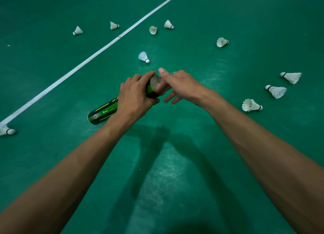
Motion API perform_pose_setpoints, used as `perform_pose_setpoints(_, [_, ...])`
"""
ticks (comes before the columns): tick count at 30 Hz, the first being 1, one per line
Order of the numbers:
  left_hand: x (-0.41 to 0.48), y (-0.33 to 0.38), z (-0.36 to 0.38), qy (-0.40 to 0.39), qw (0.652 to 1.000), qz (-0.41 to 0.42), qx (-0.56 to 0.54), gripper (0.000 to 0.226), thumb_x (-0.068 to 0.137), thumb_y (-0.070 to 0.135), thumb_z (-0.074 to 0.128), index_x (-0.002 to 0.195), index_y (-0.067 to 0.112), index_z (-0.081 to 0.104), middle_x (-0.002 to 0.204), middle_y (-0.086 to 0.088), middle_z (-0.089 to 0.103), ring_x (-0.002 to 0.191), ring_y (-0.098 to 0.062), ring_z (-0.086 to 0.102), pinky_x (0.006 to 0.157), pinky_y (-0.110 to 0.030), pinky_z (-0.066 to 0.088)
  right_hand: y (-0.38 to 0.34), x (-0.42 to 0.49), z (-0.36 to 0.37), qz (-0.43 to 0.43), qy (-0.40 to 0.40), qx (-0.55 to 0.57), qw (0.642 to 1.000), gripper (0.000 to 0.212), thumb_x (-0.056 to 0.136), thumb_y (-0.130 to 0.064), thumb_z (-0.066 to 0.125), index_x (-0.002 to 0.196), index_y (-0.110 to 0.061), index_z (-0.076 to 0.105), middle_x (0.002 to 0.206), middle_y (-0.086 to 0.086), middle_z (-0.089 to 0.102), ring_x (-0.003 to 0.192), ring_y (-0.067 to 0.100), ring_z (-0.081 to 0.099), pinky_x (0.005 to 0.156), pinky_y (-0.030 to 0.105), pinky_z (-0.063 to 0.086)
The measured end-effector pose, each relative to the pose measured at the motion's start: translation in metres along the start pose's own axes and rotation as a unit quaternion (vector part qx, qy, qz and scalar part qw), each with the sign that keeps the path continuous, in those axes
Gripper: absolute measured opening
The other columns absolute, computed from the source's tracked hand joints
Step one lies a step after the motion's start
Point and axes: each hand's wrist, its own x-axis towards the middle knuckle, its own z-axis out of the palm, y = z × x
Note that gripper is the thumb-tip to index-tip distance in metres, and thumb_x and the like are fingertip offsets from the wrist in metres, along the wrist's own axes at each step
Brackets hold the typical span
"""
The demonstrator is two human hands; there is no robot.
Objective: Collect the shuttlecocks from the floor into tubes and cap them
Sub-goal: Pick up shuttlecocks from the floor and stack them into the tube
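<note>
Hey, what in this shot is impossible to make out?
- Head view, inside the shuttlecock tube: its mouth is blurred and fingers of the right hand cover it.
- Head view, whether that hand pinches a cap: unclear, hidden at the blurred mouth.
- Head view, tube lettering: too small, partly under the left hand.
- Head view, shuttlecock at the left edge: feathers cut off by the frame.

Floor (pixel 228 14): green court mat, scuffed, one white line (pixel 98 52) crossing diagonally.
Left of line: shuttlecock 1 (pixel 77 30), shuttlecock 2 (pixel 114 25).
Just beside line's near end: shuttlecock 3 (pixel 7 129).
Right of line, near it: shuttlecock 4 (pixel 153 30), shuttlecock 5 (pixel 168 24), shuttlecock 6 (pixel 144 57).
Right, well apart from line: shuttlecock 7 (pixel 222 42), shuttlecock 8 (pixel 291 77), shuttlecock 9 (pixel 276 91), shuttlecock 10 (pixel 251 105).
All on their sides.
</note>
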Motion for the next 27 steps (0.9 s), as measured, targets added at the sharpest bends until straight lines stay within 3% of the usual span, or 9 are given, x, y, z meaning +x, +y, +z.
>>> perform_pose_setpoints(5, [-0.005,0.003,0.000,0.005,1.000,0.017,-0.005,0.083,0.069,0.040,0.087,0.145,0.032,0.055,0.121,-0.006,0.065,0.109,-0.036,0.057,0.090,-0.042,0.039,0.005,-0.004,0.021,0.014,-0.068,-0.017,0.997,0.051,0.103,-0.058,0.038,0.118,-0.018,0.067,0.123,0.009,0.068,0.091,0.032,0.074,0.078,0.050,0.063])
perform_pose_setpoints(10, [-0.008,0.004,-0.002,0.009,1.000,0.012,-0.015,0.079,0.071,0.041,0.085,0.144,0.032,0.057,0.117,-0.007,0.066,0.105,-0.035,0.057,0.090,-0.041,0.038,-0.003,-0.003,0.029,0.022,-0.108,-0.018,0.994,0.054,0.102,-0.063,0.036,0.136,-0.024,0.054,0.130,0.009,0.063,0.081,0.035,0.076,0.078,0.052,0.063])
perform_pose_setpoints(16, [-0.014,0.000,-0.002,-0.001,1.000,0.030,0.003,0.079,0.070,0.043,0.085,0.143,0.031,0.058,0.116,-0.007,0.067,0.102,-0.034,0.057,0.090,-0.043,0.041,0.001,-0.007,0.035,0.032,-0.131,0.008,0.991,0.047,0.101,-0.065,0.034,0.127,-0.029,0.049,0.132,0.007,0.060,0.081,0.033,0.077,0.080,0.054,0.062])
perform_pose_setpoints(27, [-0.012,0.002,0.001,-0.001,0.999,0.031,-0.009,0.076,0.072,0.040,0.083,0.143,0.030,0.059,0.114,-0.007,0.067,0.101,-0.034,0.058,0.090,-0.043,0.040,0.004,-0.005,0.034,0.049,-0.133,0.007,0.990,0.063,0.099,-0.069,0.030,0.139,-0.023,0.047,0.138,0.012,0.058,0.085,0.034,0.076,0.080,0.055,0.062])
